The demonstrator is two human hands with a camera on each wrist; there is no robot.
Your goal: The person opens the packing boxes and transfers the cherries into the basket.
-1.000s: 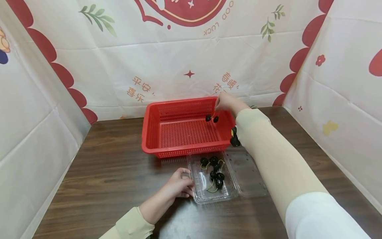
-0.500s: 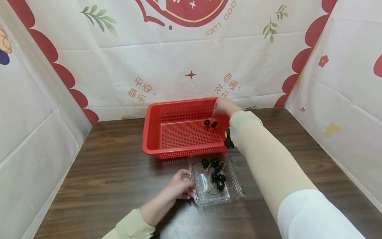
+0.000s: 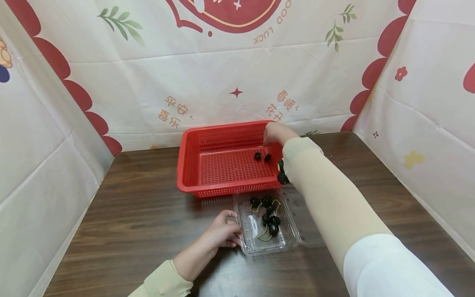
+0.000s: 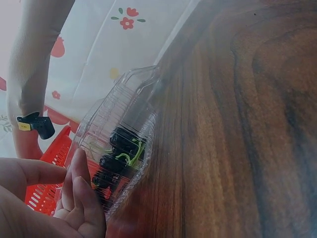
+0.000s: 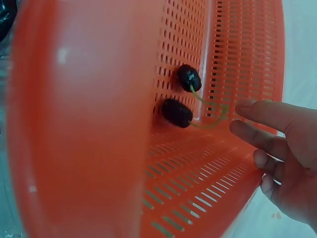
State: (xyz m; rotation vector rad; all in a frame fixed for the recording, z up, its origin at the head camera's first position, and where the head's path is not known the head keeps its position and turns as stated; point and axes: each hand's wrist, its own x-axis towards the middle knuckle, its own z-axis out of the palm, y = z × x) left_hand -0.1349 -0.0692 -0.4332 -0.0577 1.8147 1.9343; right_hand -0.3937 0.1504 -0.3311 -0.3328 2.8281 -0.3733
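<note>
My left hand (image 3: 224, 230) grips the left rim of a clear plastic box (image 3: 249, 246), thumb and fingers at its edge. Several dark cherries (image 3: 273, 229) with green stems lie in the box. Inside the red basket (image 3: 224, 185), at its right end, my right hand (image 3: 275, 133) has its fingers apart. Two dark cherries (image 5: 177, 113), joined by their green stems (image 5: 214, 125), rest on the basket's floor. The stem ends stand just short of the fingertips in the right wrist view, and nothing is between the fingers.
The box's clear lid (image 3: 309, 233) is folded out to the right, partly under my right arm. The basket stands behind the box on a brown wooden table (image 3: 141, 206). A printed white cloth (image 3: 148, 82) hangs close behind and along both sides.
My right hand has lowered into the basket and let go of the cherry pair, which came down onto the basket floor. The left hand stays at the box's rim.
</note>
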